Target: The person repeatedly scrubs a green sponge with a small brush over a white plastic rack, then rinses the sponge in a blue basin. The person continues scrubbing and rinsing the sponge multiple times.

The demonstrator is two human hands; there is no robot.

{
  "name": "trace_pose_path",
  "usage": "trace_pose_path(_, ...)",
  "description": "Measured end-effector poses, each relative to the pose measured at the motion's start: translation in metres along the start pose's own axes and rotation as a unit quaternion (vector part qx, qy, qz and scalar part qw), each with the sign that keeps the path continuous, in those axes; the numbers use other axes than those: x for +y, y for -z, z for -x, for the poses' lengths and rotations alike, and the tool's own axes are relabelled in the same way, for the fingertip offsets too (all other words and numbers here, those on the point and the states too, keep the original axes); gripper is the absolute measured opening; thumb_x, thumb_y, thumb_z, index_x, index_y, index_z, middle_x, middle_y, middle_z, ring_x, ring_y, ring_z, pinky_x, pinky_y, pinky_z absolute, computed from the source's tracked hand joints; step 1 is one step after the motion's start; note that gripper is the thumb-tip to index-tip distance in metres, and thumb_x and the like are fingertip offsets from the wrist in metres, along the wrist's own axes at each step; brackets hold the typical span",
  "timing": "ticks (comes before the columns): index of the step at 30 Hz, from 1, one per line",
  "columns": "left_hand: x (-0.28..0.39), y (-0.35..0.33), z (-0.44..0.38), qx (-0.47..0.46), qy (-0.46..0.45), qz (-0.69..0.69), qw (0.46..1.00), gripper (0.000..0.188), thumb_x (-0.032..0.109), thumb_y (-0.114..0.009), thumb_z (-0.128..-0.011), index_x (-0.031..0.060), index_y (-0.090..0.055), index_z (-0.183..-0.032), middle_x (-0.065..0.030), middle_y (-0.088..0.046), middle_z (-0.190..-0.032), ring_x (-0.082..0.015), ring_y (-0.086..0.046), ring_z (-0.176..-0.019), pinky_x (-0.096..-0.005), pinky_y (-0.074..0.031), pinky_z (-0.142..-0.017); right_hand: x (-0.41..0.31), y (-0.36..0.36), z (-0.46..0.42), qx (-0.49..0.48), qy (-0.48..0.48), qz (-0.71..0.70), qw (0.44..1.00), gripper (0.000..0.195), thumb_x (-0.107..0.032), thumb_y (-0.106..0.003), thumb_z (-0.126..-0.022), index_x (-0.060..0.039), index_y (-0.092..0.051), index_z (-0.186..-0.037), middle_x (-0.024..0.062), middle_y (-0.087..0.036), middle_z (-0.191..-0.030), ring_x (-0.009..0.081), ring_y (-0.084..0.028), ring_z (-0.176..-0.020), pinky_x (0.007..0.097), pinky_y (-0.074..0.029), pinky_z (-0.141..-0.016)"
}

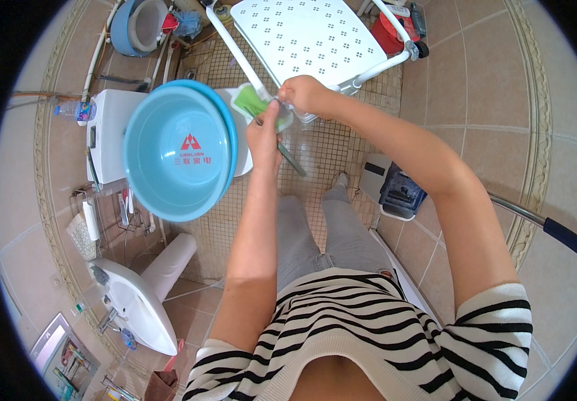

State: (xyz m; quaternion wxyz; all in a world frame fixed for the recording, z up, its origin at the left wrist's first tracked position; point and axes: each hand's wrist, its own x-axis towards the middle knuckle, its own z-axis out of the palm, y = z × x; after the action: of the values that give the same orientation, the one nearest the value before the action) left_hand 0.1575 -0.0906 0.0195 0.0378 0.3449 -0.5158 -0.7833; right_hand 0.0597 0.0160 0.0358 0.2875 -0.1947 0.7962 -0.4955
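Observation:
Before me, close to a white perforated shower chair [308, 37], my left hand [264, 133] is closed around a green-grey stick-like handle [291, 159], its thumb pointing up. Beyond that hand is a green and white packet or pad [248, 100], partly hidden by the fingers. My right hand [302, 94] is bent into a loose fist beside the left one, its fingertips at the edge of a clear, plastic-looking piece [284, 114]. What exactly those fingertips pinch is hard to make out.
Light blue plastic basins [183, 150] rest on the left over a white toilet. A white washbasin [138, 306] and a wire rack [118, 210] line the left wall. A grey bin [376, 180] stands right of my feet; a red bucket [388, 37] is behind the chair.

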Motion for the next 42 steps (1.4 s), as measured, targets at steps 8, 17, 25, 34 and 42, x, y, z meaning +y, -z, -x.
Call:
trace_pose_path(8,-0.004,0.001,0.001,-0.038,-0.025,-0.024,0.999,0.025,0.024,-0.072,-0.078,0.0043,-0.057,-0.078,0.0010,-0.054,-0.066,-0.0041,-0.039,-0.048,-0.0190,-0.027,-0.041,-0.015,0.011,0.001,-0.020,-0.255,-0.335,0.907,0.010,0.001,-0.048,-0.084,0.0032,-0.055,-0.077,0.0028,-0.047,-0.062,0.0079,-0.037,-0.047,0.0211,-0.031,-0.040)
trace_pose_path(17,0.006,-0.005,-0.001,0.023,-0.005,0.027,0.999,0.026,0.025,-0.071,-0.079,0.0037,-0.057,-0.078,-0.0001,-0.052,-0.066,-0.0043,-0.039,-0.048,-0.0204,-0.027,-0.041,-0.022,0.006,0.000,-0.019,-0.274,-0.345,0.898,0.012,0.004,-0.043,-0.084,0.0029,-0.053,-0.076,0.0031,-0.047,-0.062,0.0076,-0.037,-0.047,0.0208,-0.030,-0.040)
trace_pose_path(25,-0.006,0.004,-0.006,-0.018,-0.031,0.000,0.999,0.023,0.020,-0.073,-0.076,0.0024,-0.058,-0.079,0.0007,-0.052,-0.063,-0.0040,-0.037,-0.045,-0.0195,-0.025,-0.041,-0.016,0.008,-0.011,-0.026,-0.283,-0.326,0.902,0.015,-0.002,-0.044,-0.087,0.0026,-0.055,-0.077,0.0032,-0.048,-0.063,0.0091,-0.039,-0.047,0.0223,-0.035,-0.039)
trace_pose_path(34,-0.003,0.003,-0.005,-0.030,-0.032,-0.002,0.999,0.024,0.019,-0.073,-0.076,0.0010,-0.058,-0.082,0.0002,-0.054,-0.065,-0.0039,-0.038,-0.045,-0.0192,-0.026,-0.041,-0.010,0.024,-0.003,-0.084,-0.121,-0.205,0.968,0.018,-0.014,-0.052,-0.087,0.0015,-0.062,-0.087,0.0060,-0.057,-0.073,0.0133,-0.053,-0.059,0.0256,-0.047,-0.052)
trace_pose_path(42,-0.001,0.001,-0.004,-0.029,-0.023,0.007,0.999,0.031,0.028,-0.070,-0.080,-0.0002,-0.058,-0.085,-0.0006,-0.054,-0.068,-0.0046,-0.039,-0.048,-0.0194,-0.028,-0.041,-0.013,0.023,-0.002,0.010,0.133,0.136,0.982,0.011,-0.013,-0.063,-0.072,-0.0043,-0.069,-0.075,0.0094,-0.065,-0.066,0.0194,-0.061,-0.060,0.0303,-0.049,-0.060)
